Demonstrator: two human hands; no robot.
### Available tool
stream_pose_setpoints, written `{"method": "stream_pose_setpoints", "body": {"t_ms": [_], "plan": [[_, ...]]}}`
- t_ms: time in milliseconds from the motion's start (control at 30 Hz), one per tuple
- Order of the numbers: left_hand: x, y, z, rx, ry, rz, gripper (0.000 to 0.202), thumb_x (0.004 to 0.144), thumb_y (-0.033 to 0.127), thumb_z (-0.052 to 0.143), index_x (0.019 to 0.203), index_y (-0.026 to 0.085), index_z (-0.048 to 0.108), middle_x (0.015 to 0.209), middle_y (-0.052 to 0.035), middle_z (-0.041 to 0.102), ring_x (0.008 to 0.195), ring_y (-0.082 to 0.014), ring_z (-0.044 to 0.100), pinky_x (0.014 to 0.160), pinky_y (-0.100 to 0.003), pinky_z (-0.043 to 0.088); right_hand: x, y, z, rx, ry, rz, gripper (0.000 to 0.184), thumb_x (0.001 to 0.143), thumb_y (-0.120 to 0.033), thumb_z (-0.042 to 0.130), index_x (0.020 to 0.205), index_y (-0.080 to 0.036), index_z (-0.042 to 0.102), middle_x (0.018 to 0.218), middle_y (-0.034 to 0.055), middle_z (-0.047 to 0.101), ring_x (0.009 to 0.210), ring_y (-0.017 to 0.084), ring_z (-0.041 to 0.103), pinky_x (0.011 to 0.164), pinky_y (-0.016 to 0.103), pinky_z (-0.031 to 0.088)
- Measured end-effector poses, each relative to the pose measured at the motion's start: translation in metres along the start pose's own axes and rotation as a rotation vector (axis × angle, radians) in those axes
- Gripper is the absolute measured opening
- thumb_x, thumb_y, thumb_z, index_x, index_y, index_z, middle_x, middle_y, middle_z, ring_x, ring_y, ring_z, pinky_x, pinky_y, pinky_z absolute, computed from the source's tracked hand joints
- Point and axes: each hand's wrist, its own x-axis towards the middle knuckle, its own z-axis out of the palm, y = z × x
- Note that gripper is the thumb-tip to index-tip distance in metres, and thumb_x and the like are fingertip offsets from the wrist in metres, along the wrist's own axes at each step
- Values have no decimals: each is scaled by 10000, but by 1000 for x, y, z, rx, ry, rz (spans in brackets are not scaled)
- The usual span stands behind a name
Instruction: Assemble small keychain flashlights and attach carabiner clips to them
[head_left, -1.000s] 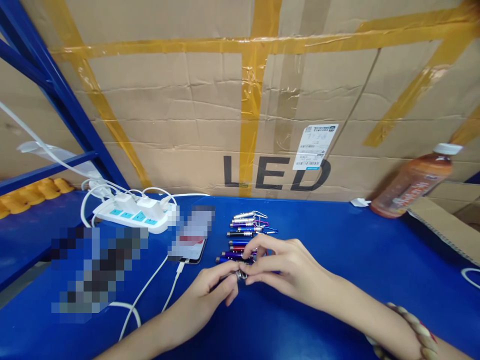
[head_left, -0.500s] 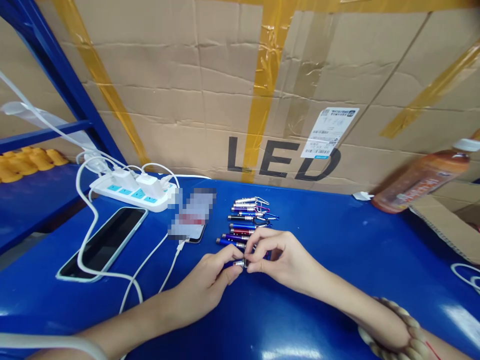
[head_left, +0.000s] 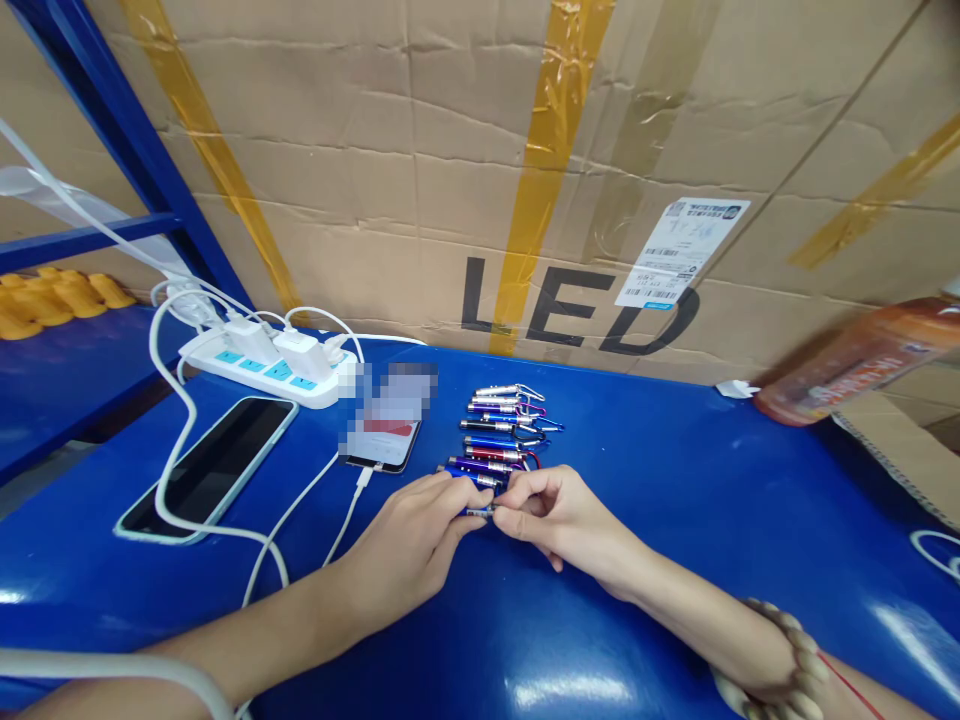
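Observation:
Fingertips of my left hand [head_left: 420, 530] are closed on a small silver-ended keychain flashlight [head_left: 478, 512], mostly hidden by the fingers. My right hand [head_left: 559, 515] pinches its other end, so the two hands nearly meet over the blue table. Just beyond them lies a row of several slim metal keychain flashlights with carabiner clips. A silver flashlight [head_left: 496, 391] is farthest back, with a black flashlight [head_left: 487, 426], a red flashlight [head_left: 487, 454] and a purple flashlight [head_left: 480, 466] closer. Nearest my fingers is a blue flashlight [head_left: 471, 477], partly covered.
A charging phone [head_left: 386, 440] and a dark-screened phone [head_left: 214, 465] lie left, near a white power strip [head_left: 322, 391] with loose cables. Behind stands a large cardboard box [head_left: 375, 200] marked LED. A drink bottle [head_left: 855, 365] leans at the right.
My right hand's fingers have come down and pinch lower at the held flashlight's end. More of the row's near flashlights now shows. The camera view has shifted slightly.

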Motion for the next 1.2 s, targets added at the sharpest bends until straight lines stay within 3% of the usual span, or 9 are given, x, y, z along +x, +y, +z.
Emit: {"method": "stream_pose_setpoints", "body": {"t_ms": [233, 433, 633, 733, 833, 967, 1067, 1133, 1200], "plan": [[-1, -6, 0, 217, 55, 117, 202, 884, 110, 405, 817, 172, 585, 702, -24, 645, 630, -177, 542, 631, -295, 450, 2, 2, 2, 5, 33, 12, 339, 593, -422, 749, 647, -122, 600, 441, -85, 433, 334, 4, 314, 253, 109, 294], [3, -2, -3, 106, 165, 137, 233, 898, 98, 418, 1012, 188, 600, 875, -29, 700, 748, -164, 606, 769, -304, 456, 1, -6, 0, -31, 57, -41, 338, 581, -426, 763, 643, -121, 629, 421, -82, 431, 345, 21, 345, 271, 127, 326], [3, -4, -1, 102, 184, 217, 239, 896, 116, 447, 1039, 179, 629, 795, -41, 697, 690, -161, 592, 705, -299, 476, -2, -11, -5, 81, -41, 29, 370, 540, -448, 789, 593, -123, 620, 410, -85, 412, 379, 15, 335, 310, 114, 288], [2, -1, 0, 54, 177, 159, 234, 889, 128, 457, 1001, 195, 651, 803, -38, 700, 720, -159, 603, 706, -283, 498, -5, -10, -5, 163, -97, 78, 387, 534, -458, 792, 588, -128, 598, 407, -99, 375, 381, 8, 294, 317, 110, 252], [2, 4, 0, -32, 151, 8, 216, 863, 151, 473, 958, 194, 663, 864, -49, 707, 786, -165, 637, 712, -266, 520, -6, -8, -1, 178, -99, 56, 408, 567, -485, 767, 566, -140, 549, 404, -102, 362, 375, 14, 286, 321, 115, 258], [4, 6, -1, -137, 118, -163, 235, 836, 230, 484, 988, 155, 646, 783, -52, 705, 635, -155, 642, 545, -217, 509, -5, -4, 1, -38, 58, -187, 403, 662, -522, 688, 610, -145, 558, 475, -67, 446, 393, 36, 352, 355, 153, 324], [5, 7, -4, -159, 88, -228, 253, 848, 277, 460, 962, 142, 641, 628, -14, 661, 540, -136, 593, 486, -196, 465, -3, 0, -4, -320, 220, -508, 349, 683, -458, 707, 852, -158, 652, 679, -13, 583, 486, 59, 451, 469, 189, 404], [6, 8, -5, -174, 44, -250, 251, 858, 292, 443, 898, 145, 643, 581, 4, 617, 523, -128, 561, 475, -190, 439, -1, 2, -7, -416, 223, -680, 322, 725, -401, 695, 957, -179, 668, 797, 21, 628, 548, 77, 500, 559, 218, 445], [8, 9, -5, -201, -8, -271, 262, 863, 304, 426, 872, 152, 639, 566, 15, 580, 529, -127, 544, 495, -196, 434, 1, 4, -10, -413, 182, -785, 225, 776, -356, 655, 894, -170, 695, 813, 43, 643, 598, 98, 538, 613, 238, 466]]}}
